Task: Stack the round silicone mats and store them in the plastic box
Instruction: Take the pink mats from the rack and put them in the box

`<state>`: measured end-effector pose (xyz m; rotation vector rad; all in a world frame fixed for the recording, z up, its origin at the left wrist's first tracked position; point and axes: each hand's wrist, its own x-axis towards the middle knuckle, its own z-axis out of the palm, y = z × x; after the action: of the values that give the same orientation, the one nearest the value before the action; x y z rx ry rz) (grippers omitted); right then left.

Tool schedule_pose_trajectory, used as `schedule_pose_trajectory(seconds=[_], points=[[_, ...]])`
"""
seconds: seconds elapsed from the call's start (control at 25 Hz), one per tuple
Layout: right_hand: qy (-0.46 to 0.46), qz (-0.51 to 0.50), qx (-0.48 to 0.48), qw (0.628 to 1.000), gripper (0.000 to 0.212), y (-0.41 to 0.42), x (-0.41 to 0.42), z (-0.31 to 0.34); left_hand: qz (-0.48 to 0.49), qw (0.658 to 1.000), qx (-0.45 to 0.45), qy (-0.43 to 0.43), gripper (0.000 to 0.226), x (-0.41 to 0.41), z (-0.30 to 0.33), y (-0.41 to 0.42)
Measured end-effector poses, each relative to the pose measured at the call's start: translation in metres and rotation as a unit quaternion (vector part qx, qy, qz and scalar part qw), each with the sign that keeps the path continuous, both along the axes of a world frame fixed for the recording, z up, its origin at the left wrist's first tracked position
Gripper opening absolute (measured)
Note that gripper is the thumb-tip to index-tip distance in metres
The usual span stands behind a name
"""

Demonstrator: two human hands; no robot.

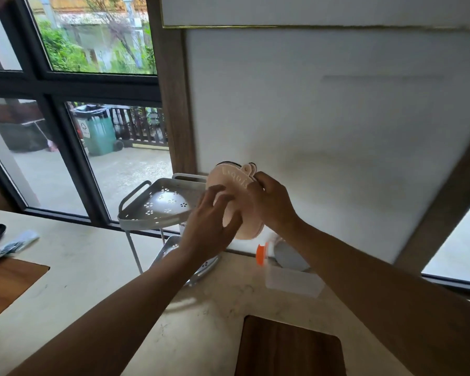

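We hold a stack of round silicone mats (pixel 232 185) up in the air with both hands, well above the counter (pixel 92 272) and in front of the white wall panel (pixel 323 118). Our right hand (pixel 272 204) is clamped on the stack's right edge just below the small hanging tab, thumb in front and fingers behind, the forearm reaching in from the lower right. Our left hand (pixel 209 226) lies with fingers spread loosely apart over the pink front face, pressing on it rather than closed round it, the arm rising from the lower left. Raised lettering runs along the top mat's rim; it is too blurred for us to read with certainty. A dark edge of another mat peeps out behind the pink one at the top. Just left of the stack stands a white corner rack (pixel 158 204) with flower-shaped holes, its upper shelf bare. Below our right wrist, the clear plastic box (pixel 293 280) rests on the counter near the wall, beside an orange-capped item (pixel 261 253). Wooden boards (pixel 288 348) sit at the counter's near and left edges, with open counter between them.
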<state>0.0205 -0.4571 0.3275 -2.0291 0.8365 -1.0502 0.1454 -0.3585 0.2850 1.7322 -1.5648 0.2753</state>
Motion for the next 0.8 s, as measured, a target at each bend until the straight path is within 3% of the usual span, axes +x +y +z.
schedule_pose_trajectory(seconds=[0.16,0.28,0.44,0.8], points=[[0.045,0.01,-0.062,0.997,0.017,0.001,-0.054,-0.012,0.025,0.988,0.0,0.151,0.059,-0.006,-0.009,-0.007],[0.091,0.039,-0.094,0.991,0.021,-0.004,-0.091,-0.025,-0.049,0.959,0.054,0.274,0.06,-0.011,-0.02,-0.012],[0.107,0.036,-0.081,0.99,0.015,-0.026,-0.127,-0.042,-0.06,0.961,0.12,0.24,0.014,-0.03,-0.029,-0.026],[0.153,-0.022,-0.062,0.986,0.018,-0.112,-0.164,-0.083,-0.065,0.971,0.188,0.136,0.022,-0.062,-0.056,-0.099]])
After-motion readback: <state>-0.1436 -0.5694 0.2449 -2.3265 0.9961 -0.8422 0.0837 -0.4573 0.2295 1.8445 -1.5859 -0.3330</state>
